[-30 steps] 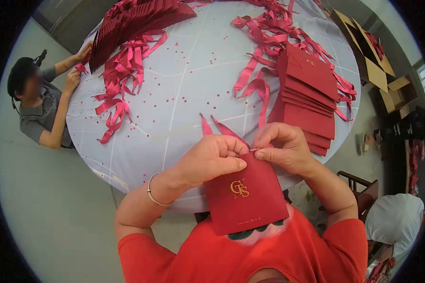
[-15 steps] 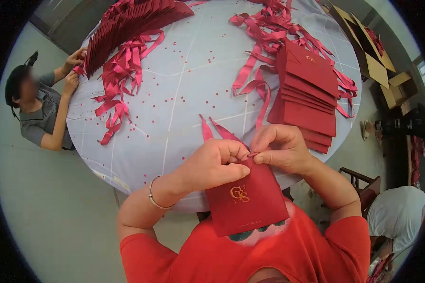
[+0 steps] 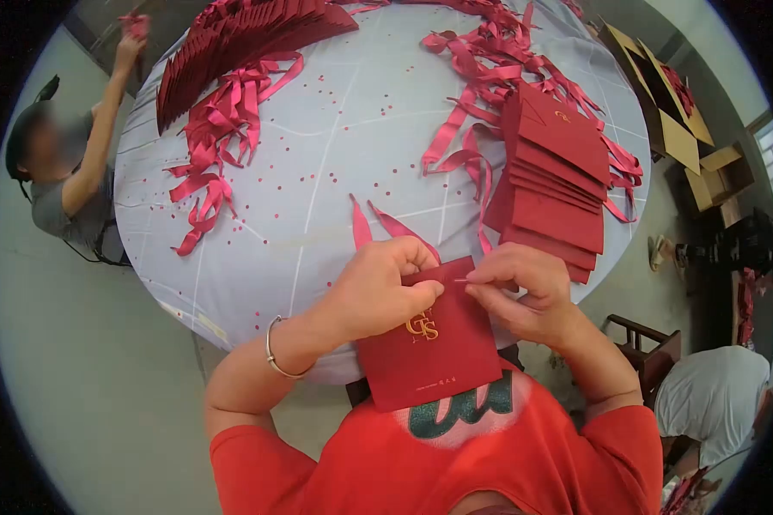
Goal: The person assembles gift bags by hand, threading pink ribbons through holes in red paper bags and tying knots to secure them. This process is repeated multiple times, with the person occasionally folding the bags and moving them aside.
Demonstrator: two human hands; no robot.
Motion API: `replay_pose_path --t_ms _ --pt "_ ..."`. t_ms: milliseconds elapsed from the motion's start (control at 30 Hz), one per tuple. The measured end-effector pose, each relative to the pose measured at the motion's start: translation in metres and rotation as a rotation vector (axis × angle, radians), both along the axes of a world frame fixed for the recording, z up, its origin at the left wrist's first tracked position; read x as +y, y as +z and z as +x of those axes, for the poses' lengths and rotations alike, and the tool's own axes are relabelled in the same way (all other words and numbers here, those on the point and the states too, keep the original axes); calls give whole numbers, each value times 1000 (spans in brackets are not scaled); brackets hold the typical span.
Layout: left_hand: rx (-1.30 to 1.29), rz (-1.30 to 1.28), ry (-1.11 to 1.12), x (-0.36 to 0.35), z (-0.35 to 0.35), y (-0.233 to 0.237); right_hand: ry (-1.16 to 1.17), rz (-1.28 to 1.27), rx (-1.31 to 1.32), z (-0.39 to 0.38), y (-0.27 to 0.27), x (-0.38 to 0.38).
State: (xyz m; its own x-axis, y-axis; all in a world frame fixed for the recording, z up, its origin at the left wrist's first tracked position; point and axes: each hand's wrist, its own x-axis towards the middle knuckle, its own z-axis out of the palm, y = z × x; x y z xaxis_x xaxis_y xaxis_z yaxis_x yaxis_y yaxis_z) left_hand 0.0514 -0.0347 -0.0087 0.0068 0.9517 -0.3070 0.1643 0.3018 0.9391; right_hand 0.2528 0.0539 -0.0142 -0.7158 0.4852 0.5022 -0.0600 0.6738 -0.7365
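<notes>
Both hands met at the top edge of a red paper bag, which was held against the person's chest just below the rim of the bench. Her left hand was closed on the bag's upper left corner, thumb on the front above the gold lettering. Her right hand had thumb and forefinger pinched shut on a thin end of ribbon at the bag's top edge; two tails of it lay on the bench behind the left hand. A silver bangle sat on the left wrist. Near the right hand lay a stack of red bags amid loose ribbons. Across the bench a co-worker had one hand raised beside another row of bags.
</notes>
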Motion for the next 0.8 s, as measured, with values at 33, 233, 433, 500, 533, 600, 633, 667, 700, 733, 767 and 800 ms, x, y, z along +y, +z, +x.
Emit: replay_pose_path --t_ms 33,233,433,500,533,600,633,667,700,733,767,800 --pt "-12 2 -20 0 0 -1 -2 0 -1 -1 -2 -1" --pt "-17 -3 -27 -1 0 0 19 87 52 -4 -8 -5" --pt "-36 8 -30 -3 2 -2 -52 275 21 -4 -12 -8" --pt "-32 3 -29 -3 2 -1 -82 307 19 -4 -12 -8" --pt "-34 2 -27 -4 2 -1 -82 308 18 -4 -12 -8" --pt "-36 1 -27 -4 2 -1 -74 285 4 -5 -10 -9" --pt "-21 19 -27 -4 2 -2 -75 285 4 -5 -10 -9" --pt "-6 37 -27 -4 2 -2 -87 300 -15 -5 -10 -9" --pt "-6 37 -28 -4 3 -3 -98 315 -34 -6 -10 -9" --pt "-9 51 -30 -5 3 -5 -98 316 -34 -6 -8 -11" --pt "-12 64 -33 -5 3 -6 -121 322 -83 -7 -5 -14" --pt "-12 64 -34 -6 3 -6 -145 329 -131 -7 -4 -16"
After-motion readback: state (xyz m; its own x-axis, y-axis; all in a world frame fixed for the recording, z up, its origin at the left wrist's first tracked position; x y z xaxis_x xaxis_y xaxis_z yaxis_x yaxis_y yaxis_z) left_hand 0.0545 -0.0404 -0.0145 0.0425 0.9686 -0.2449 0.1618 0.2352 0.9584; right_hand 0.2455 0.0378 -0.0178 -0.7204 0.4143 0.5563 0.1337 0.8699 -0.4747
